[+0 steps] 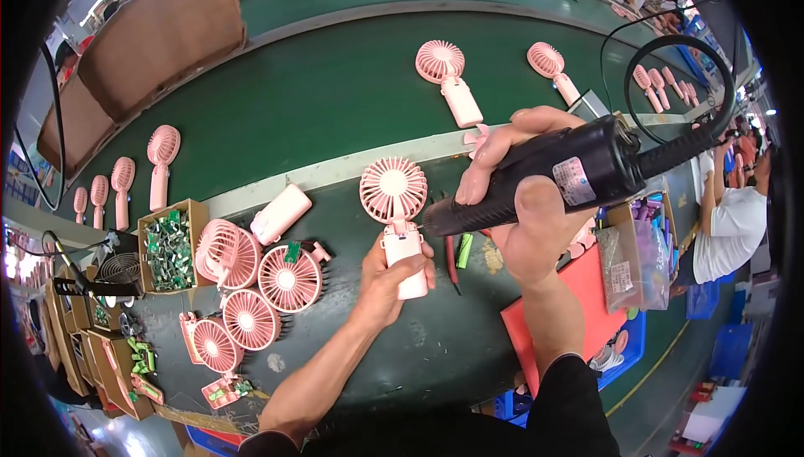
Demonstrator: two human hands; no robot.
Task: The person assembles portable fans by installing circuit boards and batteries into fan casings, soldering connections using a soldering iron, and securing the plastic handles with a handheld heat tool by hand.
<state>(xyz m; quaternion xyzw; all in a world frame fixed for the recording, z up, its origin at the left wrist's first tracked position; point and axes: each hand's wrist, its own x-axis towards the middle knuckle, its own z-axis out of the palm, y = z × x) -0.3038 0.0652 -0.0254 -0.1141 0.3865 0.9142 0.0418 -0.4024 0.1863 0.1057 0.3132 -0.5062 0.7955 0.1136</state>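
Note:
My left hand (pixel 391 281) is closed around the white-pink handle of a small handheld fan (pixel 394 189), whose round pink grille points away from me. In my right hand (pixel 532 206) is a black electric screwdriver (pixel 544 174), its cable leaving at the rear. The driver's nose points left and meets the fan near the joint between handle and grille; the bit's exact contact is too small to make out. Left of the fan lie a loose white-pink handle (pixel 281 213) and several pink fan heads (pixel 289 278), one with a green circuit board on it.
A green conveyor belt (pixel 318 80) carrying several pink fans runs beyond the bench. A cardboard box of circuit boards (pixel 170 246) stands left. On the right are a red sheet (pixel 578 294), a box with plastic bags (pixel 641 264) and a blue tray (pixel 630 352). People work farther right.

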